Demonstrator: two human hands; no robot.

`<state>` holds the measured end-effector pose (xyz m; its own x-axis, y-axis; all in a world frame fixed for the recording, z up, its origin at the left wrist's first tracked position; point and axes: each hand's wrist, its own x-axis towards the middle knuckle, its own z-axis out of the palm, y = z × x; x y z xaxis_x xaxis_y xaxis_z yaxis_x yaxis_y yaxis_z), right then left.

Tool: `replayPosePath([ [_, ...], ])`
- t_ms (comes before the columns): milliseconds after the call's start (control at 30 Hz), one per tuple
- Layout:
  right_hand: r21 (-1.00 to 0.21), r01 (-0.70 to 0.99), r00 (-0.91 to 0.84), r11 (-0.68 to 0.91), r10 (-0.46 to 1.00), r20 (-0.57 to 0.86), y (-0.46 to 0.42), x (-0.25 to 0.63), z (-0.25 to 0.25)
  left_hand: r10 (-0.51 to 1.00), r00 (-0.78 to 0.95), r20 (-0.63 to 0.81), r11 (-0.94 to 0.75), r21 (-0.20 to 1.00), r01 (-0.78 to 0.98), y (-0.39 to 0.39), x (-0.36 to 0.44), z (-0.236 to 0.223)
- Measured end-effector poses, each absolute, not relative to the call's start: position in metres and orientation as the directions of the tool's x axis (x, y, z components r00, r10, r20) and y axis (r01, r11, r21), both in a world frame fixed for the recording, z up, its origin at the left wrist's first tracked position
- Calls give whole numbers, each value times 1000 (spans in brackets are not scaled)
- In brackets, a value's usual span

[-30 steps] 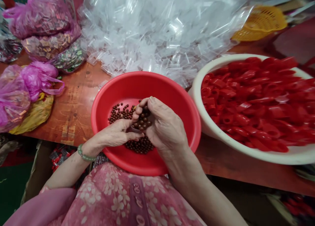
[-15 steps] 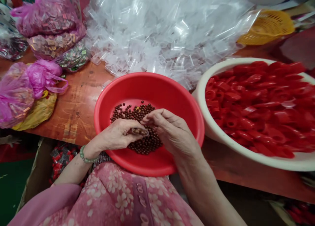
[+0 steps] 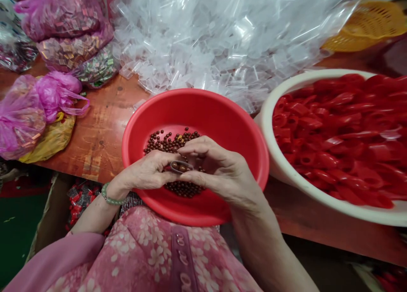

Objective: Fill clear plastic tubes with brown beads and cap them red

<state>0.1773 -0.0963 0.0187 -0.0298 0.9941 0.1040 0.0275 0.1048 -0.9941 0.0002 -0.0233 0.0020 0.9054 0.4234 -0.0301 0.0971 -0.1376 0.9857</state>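
Over the red basin (image 3: 219,114), my left hand (image 3: 148,170) pinches a small clear plastic container (image 3: 188,165) between thumb and fingers. Its oval mouth faces up, and several brown round beads show inside. My right hand (image 3: 224,169) curves around the container's right side, with its thumb at the near edge and fingers at the far edge. Loose brown beads (image 3: 187,190) lie in the basin below, partly hidden by both hands. The container's lower part is out of sight.
A white tub (image 3: 270,126) heaped with red plastic parts (image 3: 337,135) stands right of the basin. Behind lies a large pile of clear plastic pieces (image 3: 216,42). Pink bags (image 3: 63,16) of small pieces sit left; a yellow basket (image 3: 369,27) is back right.
My right hand held a cluster of beads at the container, then lowered with its fingers drawn together. Now it has opened wider around the container, which stays in my left hand. The view has shifted slightly.
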Motion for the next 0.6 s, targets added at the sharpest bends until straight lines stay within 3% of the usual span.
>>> replayPosePath([
  [233,-979,141,-93,147,986,135,-89,178,22,419,908,-27,-212,969,127,-23,0,0],
  [333,-994,85,-32,74,997,71,-90,176,22,459,887,-49,-157,978,135,-24,0,4],
  [467,-1000,-18,226,-11,974,-15,-102,184,26,559,819,-125,89,992,91,-26,1,11],
  [600,-967,224,611,-118,791,45,-120,241,25,588,805,-75,-48,991,127,-23,0,18],
])
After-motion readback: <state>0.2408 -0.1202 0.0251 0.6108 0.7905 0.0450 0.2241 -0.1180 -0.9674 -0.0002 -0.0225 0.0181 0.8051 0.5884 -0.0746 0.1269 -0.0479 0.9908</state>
